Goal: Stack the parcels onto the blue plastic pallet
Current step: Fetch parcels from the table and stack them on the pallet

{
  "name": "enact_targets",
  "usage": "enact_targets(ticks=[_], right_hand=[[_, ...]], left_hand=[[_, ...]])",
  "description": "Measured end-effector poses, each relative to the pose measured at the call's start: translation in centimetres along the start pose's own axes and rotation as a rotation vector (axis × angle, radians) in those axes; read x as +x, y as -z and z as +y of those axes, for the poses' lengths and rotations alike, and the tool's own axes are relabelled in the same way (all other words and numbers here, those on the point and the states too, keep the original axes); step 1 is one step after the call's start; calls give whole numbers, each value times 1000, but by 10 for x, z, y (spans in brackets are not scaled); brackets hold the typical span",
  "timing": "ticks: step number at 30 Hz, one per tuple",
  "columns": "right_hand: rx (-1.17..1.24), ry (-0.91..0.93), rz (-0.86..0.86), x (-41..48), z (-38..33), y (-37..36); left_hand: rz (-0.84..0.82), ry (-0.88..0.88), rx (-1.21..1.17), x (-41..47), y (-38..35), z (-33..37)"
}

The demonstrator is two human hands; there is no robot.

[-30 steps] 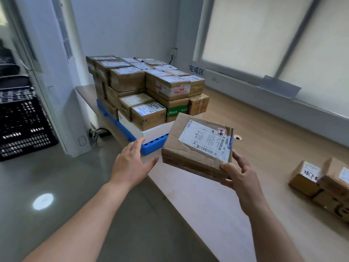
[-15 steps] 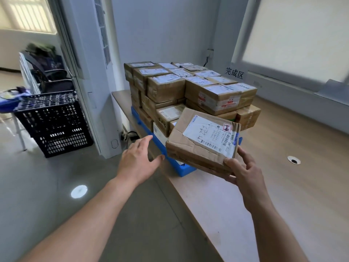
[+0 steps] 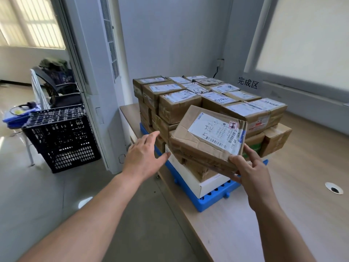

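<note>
Right, the step in hand as I judge it is placing, so bring your left hand (image 3: 143,157) under the box's left edge before you lower it. Level the box, set it down square to its neighbours, and pull your fingers out last. The cardboard looks creased and soft, so don't crush that corner.

Your right hand (image 3: 251,173) grips the parcel (image 3: 207,137) at its near right corner, thumb and fingers curled round it. That one corner carries the whole load, so the box hangs tilted, label up. Your left hand is spread flat, fingers straight, holding nothing. It is just beside the parcel's left edge, and I can't tell whether the thumb touches it.

The parcel is in the air over the front of the blue plastic pallet (image 3: 213,199), above the white box (image 3: 190,178) and a low brown parcel lying on it. That low front spot looks like the target.

Behind it the stack (image 3: 179,104) is several layers high and fills most of the pallet. The pallet stands on the table (image 3: 283,214), close to its near edge. A black crate (image 3: 62,137) sits on the floor to the left, well apart.
</note>
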State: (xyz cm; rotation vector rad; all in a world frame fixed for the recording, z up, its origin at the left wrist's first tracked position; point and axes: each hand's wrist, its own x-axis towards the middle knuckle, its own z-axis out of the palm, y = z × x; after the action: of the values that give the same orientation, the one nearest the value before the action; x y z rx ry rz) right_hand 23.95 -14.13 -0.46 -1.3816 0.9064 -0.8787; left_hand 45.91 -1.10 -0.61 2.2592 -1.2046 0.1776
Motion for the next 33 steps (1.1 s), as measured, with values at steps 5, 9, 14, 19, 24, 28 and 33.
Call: enact_targets(ticks=[5,9,14,19,24,28,33], right_hand=[[-13,-16,32,10,0,-7],[-16,-29,88,17,2,-14],[-19,-46,163,20,0,-30],[-35,-80,272,21,2,-58],[-101,-111,409,29,8,-86],[-162,-144,503,36,6,-107],[-225,-191,580,46,0,-123]], left_hand=[[-12,-31,27,28,-9,-7],[-33,-104,6,53,-18,-9],[-63,-191,-38,81,-27,-23],[-107,-273,-82,111,-28,-43],[-130,-407,-104,144,-26,-57],[-127,-579,-59,171,-24,-64],[-161,-740,14,194,-27,-64]])
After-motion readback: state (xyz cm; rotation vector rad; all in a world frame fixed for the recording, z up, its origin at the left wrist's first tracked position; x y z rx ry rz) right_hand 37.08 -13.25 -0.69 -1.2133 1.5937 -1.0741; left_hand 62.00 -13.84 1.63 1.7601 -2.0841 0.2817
